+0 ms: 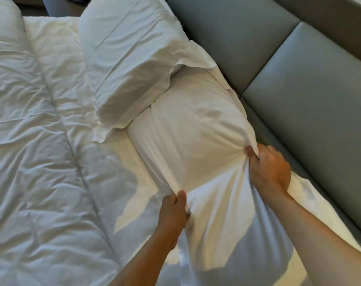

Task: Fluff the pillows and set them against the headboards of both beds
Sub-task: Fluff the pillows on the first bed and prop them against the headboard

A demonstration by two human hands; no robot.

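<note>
A white pillow (192,133) lies on the bed beside the grey padded headboard (299,83). My left hand (173,211) is shut on the bunched pillowcase at its near left corner. My right hand (268,168) grips the cloth at its near right edge, close to the headboard. The case is pulled taut between both hands, and its loose open end hangs toward me. A second white pillow (130,65) rests farther along the bed, its near end overlapping the first pillow and its far side touching the headboard.
A rumpled white duvet (31,141) covers the bed's left half. The white sheet (121,174) shows between duvet and pillows. The headboard runs diagonally along the right, with a seam between two panels (270,56).
</note>
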